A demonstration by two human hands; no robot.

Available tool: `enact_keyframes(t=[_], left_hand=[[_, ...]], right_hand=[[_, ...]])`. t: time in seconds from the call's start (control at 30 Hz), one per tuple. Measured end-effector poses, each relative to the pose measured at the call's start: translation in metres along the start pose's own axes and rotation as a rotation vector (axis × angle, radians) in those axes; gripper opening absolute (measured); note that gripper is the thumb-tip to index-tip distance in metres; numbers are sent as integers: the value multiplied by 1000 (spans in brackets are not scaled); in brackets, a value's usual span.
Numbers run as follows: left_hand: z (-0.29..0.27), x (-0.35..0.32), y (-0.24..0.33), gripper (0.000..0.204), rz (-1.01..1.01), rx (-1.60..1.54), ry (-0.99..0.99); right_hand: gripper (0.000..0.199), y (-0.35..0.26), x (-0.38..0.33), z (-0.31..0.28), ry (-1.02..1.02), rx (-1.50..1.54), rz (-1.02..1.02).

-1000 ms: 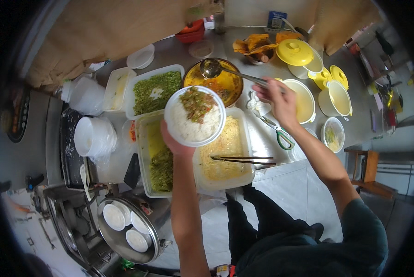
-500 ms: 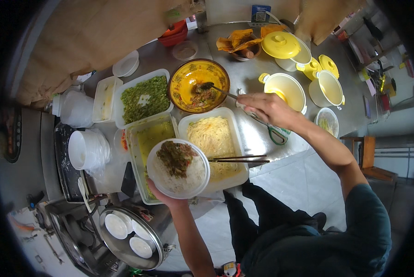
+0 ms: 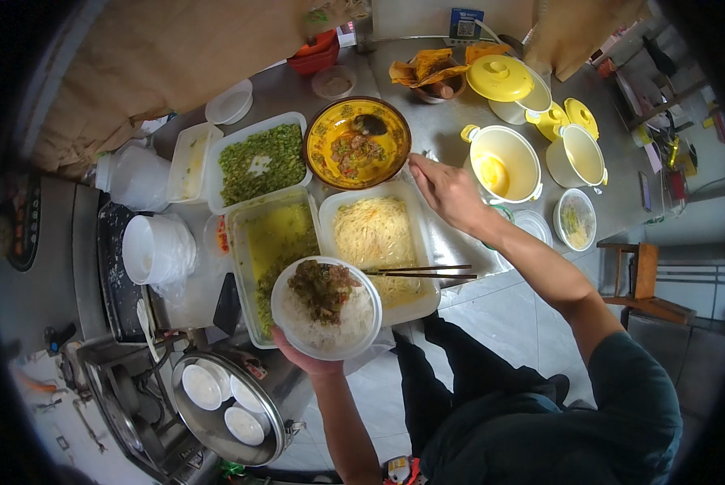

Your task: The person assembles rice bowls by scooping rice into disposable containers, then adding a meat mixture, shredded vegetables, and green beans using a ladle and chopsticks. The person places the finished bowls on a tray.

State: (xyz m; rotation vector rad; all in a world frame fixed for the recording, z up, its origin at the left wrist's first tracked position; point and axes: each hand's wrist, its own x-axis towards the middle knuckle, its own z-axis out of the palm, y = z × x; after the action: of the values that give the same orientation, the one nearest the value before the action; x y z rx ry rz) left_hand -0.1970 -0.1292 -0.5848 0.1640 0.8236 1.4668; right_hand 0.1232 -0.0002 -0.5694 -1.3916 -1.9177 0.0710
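My left hand (image 3: 312,356) grips a round white bowl (image 3: 354,343) from below and its near side, tilted toward me. White rice fills it, topped with dark green and reddish chopped food (image 3: 322,289). It hangs over the near corners of two clear tubs. At the right rim of a yellow patterned bowl (image 3: 318,166), my right hand (image 3: 453,194) is closed on a spoon. The spoon's dark head (image 3: 369,124) rests inside against the far side; its handle is hard to make out. Chopped meat mixture (image 3: 354,153) lies in the yellow bowl.
One tub holds shredded pale food (image 3: 374,230), with chopsticks (image 3: 427,272) across it. Yellow-green liquid (image 3: 277,234) and chopped greens (image 3: 259,162) fill others. Cream pots (image 3: 504,162) stand right, stacked white bowls (image 3: 140,250) left. A round metal pan (image 3: 186,432) holds several small bowls.
My right hand has moved left to the yellow bowl's rim, and the spoon head has shifted toward the bowl's far side. The rice bowl stays in my left hand, slightly farther right.
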Motion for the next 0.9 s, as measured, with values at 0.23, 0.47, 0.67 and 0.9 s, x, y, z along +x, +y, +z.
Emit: enact_keyframes(t=[0.23, 0.47, 0.67, 0.9], left_hand=[[-8, 1, -2, 83, 6, -80, -36], [-4, 2, -2, 83, 61, -22, 6], [15, 30, 2, 80, 37, -87, -25], [36, 84, -6, 76, -39, -114, -122]], right_hand=[[23, -4, -9, 58, -7, 97, 220], [35, -19, -3, 53, 359, 1038, 1014], [32, -2, 11, 52, 391, 1118, 1194], [35, -3, 19, -5, 378, 1038, 949]])
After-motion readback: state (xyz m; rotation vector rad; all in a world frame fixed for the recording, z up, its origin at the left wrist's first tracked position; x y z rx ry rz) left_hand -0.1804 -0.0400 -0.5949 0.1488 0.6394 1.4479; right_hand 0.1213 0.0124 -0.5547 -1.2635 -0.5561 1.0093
